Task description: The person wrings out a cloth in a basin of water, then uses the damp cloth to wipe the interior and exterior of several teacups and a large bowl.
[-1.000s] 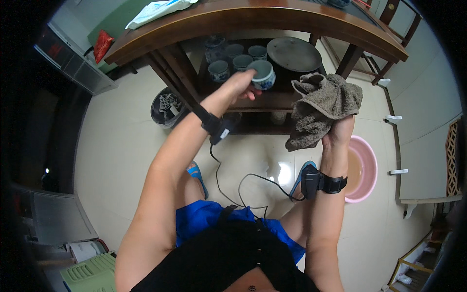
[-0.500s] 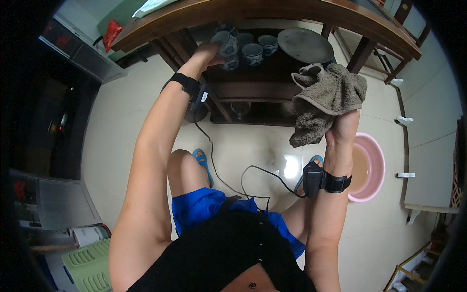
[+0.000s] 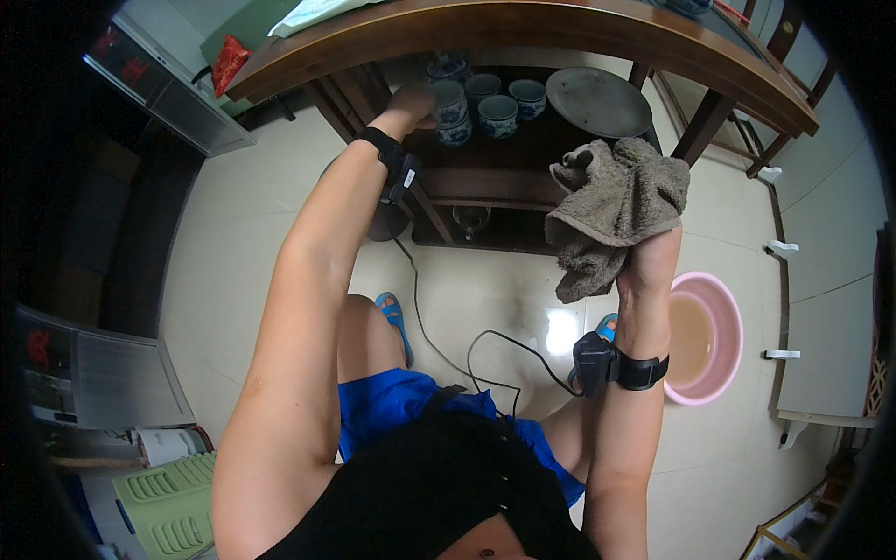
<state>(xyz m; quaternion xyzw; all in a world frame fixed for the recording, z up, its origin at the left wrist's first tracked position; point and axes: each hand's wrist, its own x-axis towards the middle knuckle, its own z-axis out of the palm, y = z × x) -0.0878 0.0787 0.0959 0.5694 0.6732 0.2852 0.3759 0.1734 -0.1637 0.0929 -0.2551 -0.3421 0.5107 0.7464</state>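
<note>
My left hand reaches into the dark wooden shelf, next to two stacked blue-and-white cups. Its fingers are blurred and partly hidden, so I cannot tell whether they grip the stack. More blue-and-white cups, such as one cup, stand to the right. Behind them is a lidded blue-and-white pot. My right hand holds a brown-grey towel in front of the shelf's right side; the cloth hides the fingers.
A round dark tray sits right of the cups. The wooden tabletop edge overhangs the shelf. On the lower shelf stands a glass vessel. A pink basin of cloudy water is on the floor at right. A black cable hangs between my arms.
The view has shifted, so the shelf and basin appear lower. My left hand has drawn slightly left from the stacked cups. The towel stays in my right hand, a little lower and nearer.
</note>
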